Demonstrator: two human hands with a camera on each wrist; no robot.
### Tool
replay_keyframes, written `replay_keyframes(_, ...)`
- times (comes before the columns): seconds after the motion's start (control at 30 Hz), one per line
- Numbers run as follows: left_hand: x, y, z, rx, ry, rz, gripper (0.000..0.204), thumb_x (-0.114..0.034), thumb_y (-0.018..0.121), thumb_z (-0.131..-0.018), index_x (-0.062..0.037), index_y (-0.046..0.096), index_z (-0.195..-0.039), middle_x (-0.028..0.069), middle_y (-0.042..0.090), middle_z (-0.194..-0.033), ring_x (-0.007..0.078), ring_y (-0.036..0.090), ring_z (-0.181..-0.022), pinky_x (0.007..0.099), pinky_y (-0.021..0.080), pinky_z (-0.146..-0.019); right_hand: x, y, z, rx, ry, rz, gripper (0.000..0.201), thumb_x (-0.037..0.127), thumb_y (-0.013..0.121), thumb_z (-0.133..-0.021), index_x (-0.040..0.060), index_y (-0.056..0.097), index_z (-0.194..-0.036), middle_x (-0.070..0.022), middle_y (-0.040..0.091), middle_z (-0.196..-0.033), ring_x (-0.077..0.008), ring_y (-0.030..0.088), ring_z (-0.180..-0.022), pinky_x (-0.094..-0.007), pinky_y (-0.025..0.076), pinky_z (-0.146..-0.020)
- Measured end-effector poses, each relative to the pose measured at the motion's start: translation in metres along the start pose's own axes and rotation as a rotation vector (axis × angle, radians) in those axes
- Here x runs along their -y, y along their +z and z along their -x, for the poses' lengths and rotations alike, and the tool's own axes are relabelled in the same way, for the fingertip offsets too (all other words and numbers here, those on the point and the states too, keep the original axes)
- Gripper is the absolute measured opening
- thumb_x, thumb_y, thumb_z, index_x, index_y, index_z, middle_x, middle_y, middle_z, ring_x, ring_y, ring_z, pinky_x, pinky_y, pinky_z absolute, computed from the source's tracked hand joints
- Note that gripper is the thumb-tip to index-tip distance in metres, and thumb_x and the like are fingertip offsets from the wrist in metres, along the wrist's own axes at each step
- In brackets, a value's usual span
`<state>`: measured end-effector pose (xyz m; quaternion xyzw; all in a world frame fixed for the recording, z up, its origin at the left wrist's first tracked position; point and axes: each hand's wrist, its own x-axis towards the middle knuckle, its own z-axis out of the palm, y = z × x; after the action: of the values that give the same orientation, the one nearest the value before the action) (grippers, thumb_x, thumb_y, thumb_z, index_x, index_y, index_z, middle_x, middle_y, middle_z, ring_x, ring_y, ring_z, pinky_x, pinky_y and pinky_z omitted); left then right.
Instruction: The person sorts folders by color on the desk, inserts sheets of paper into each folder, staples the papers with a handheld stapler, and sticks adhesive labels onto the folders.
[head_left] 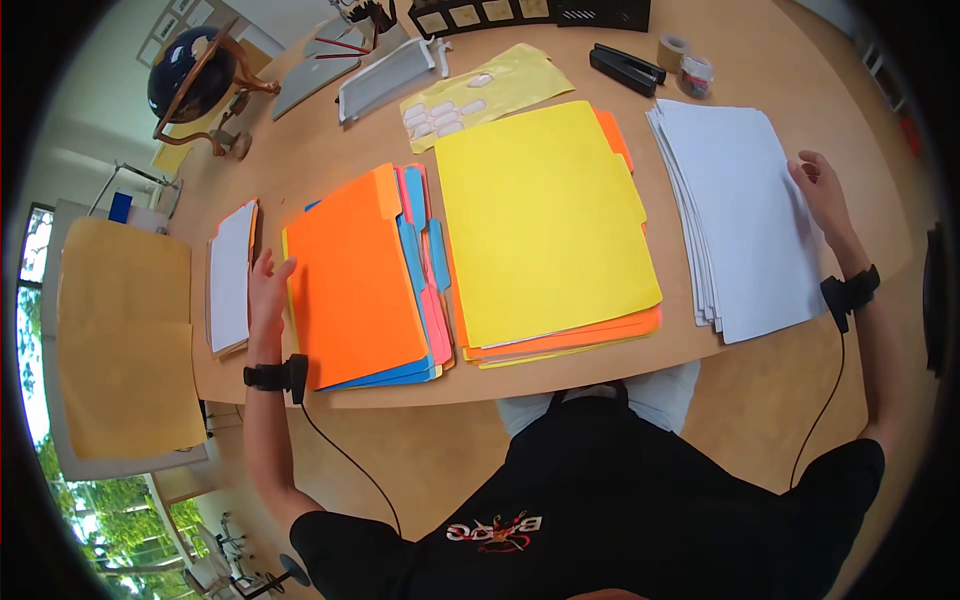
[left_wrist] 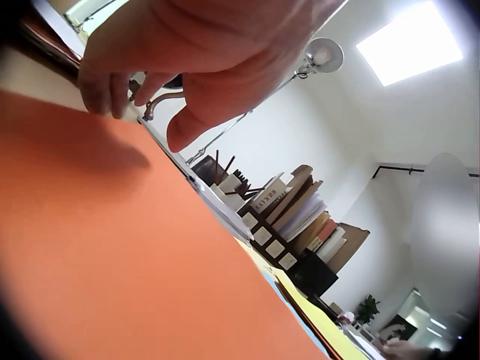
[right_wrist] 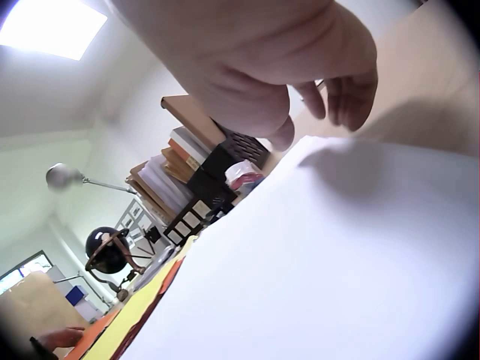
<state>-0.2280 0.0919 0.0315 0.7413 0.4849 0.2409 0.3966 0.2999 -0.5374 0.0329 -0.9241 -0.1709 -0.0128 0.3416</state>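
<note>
My left hand (head_left: 267, 296) is at the left edge of a stack of file folders topped by an orange folder (head_left: 355, 280). In the left wrist view its fingers hang loosely over the folder's edge, holding nothing. Blue and pink folders show beneath. Beside them lies a second stack with a yellow folder (head_left: 545, 230) on top and orange ones below. My right hand (head_left: 822, 195) hovers by the right edge of a pile of white paper (head_left: 745, 220), fingers loosely bent and gripping nothing. Its shadow falls on the paper in the right wrist view.
Behind the stacks lie a yellow sheet with white labels (head_left: 480, 100), a black stapler (head_left: 627, 70), tape rolls (head_left: 673, 52) and a grey tray (head_left: 390, 80). A globe (head_left: 190, 75) stands back left. Farther left are a small paper stack (head_left: 232, 280) and a large tan envelope (head_left: 125, 340).
</note>
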Motion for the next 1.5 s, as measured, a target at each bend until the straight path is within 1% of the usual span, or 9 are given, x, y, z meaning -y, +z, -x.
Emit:
replay_keyframes(0.07,-0.012,0.013,-0.003,-0.111,0.071,-0.285,0.062,-0.021,0.067,-0.094,0.0005,0.042,-0.146,0.0131,0.055,-0.139,0.0216,0.054,-0.126,0.0332,0.043,-0.105,0.009,0.006,-0.011,0.037,-0.027,-0.010,0.040,0.028,0.061,-0.099,-0.0049,0.059,-0.122,-0.0132,0.065,-0.106,-0.0179,0.061,-0.099,-0.0299,0.048,-0.089)
replay_keyframes(0.13,-0.053,0.034,0.002,0.127,0.131,-0.017,0.060,-0.022,0.068,-0.093,0.0025,0.046,-0.143,0.0128,0.056,-0.137,0.0212,0.055,-0.124,0.0323,0.041,-0.106,0.049,0.024,-0.008,0.160,-0.265,-0.195,0.037,0.025,0.058,-0.100,-0.0029,0.058,-0.125,-0.0108,0.065,-0.108,-0.0174,0.062,-0.100,-0.0304,0.049,-0.090)
replay_keyframes(0.2,-0.097,0.075,0.024,0.399,0.073,0.343,0.056,-0.025,0.066,-0.093,0.0035,0.050,-0.139,0.0124,0.058,-0.133,0.0201,0.056,-0.122,0.0313,0.041,-0.105,0.105,0.048,0.010,0.423,-0.215,-0.378,0.034,0.022,0.056,-0.101,-0.0026,0.059,-0.125,-0.0100,0.065,-0.110,-0.0170,0.062,-0.101,-0.0301,0.049,-0.091)
replay_keyframes(0.3,-0.145,0.145,0.053,0.474,0.097,0.204,0.051,-0.026,0.061,-0.096,0.0033,0.053,-0.136,0.0127,0.061,-0.129,0.0190,0.056,-0.119,0.0310,0.043,-0.100,0.158,0.098,0.031,0.564,-0.423,-0.391,0.035,0.018,0.056,-0.101,-0.0017,0.056,-0.130,-0.0107,0.063,-0.119,-0.0183,0.060,-0.111,-0.0301,0.048,-0.096)
replay_keyframes(0.47,-0.140,0.207,0.037,0.690,-0.082,0.176,0.049,-0.029,0.062,-0.094,0.0009,0.059,-0.132,0.0128,0.063,-0.123,0.0190,0.056,-0.112,0.0321,0.042,-0.097,0.187,0.133,0.046,0.669,-0.345,-0.212,0.056,0.017,0.066,-0.092,-0.0057,0.047,-0.139,-0.0177,0.058,-0.129,-0.0243,0.058,-0.119,-0.0324,0.045,-0.104)
replay_keyframes(0.73,-0.143,0.223,0.058,0.431,0.314,0.263,0.048,-0.023,0.062,-0.096,-0.0029,0.054,-0.139,0.0094,0.063,-0.123,0.0149,0.062,-0.108,0.0248,0.049,-0.091,0.183,0.139,0.052,0.671,-0.298,-0.181,0.076,0.012,0.079,-0.079,-0.0066,0.042,-0.143,-0.0197,0.057,-0.129,-0.0248,0.056,-0.120,-0.0318,0.044,-0.106)
replay_keyframes(0.87,-0.155,0.226,0.063,0.427,0.212,0.847,0.050,-0.026,0.059,-0.099,-0.0016,0.048,-0.142,0.0107,0.062,-0.127,0.0164,0.063,-0.112,0.0283,0.052,-0.094,0.177,0.145,0.050,0.640,-0.279,-0.263,0.076,0.014,0.081,-0.076,-0.0072,0.046,-0.140,-0.0150,0.058,-0.122,-0.0214,0.058,-0.111,-0.0299,0.046,-0.102)
replay_keyframes(0.93,-0.138,0.225,0.045,0.842,-0.103,0.909,0.049,-0.028,0.050,-0.104,0.0018,0.040,-0.141,0.0125,0.061,-0.124,0.0165,0.065,-0.106,0.0307,0.057,-0.089,0.175,0.146,0.052,0.634,-0.266,-0.299,0.076,0.016,0.082,-0.075,-0.0088,0.048,-0.138,-0.0138,0.058,-0.118,-0.0208,0.058,-0.107,-0.0293,0.047,-0.098)
replay_keyframes(1.5,-0.121,0.241,0.046,0.829,-0.221,1.196,0.046,-0.035,0.044,-0.106,-0.0021,0.046,-0.138,0.0104,0.061,-0.127,0.0201,0.063,-0.111,0.0337,0.054,-0.095,0.167,0.156,0.052,0.598,0.032,-1.101,0.035,0.019,0.058,-0.102,0.0036,0.055,-0.134,-0.0044,0.071,-0.105,-0.0037,0.064,-0.084,-0.0177,0.049,-0.066)
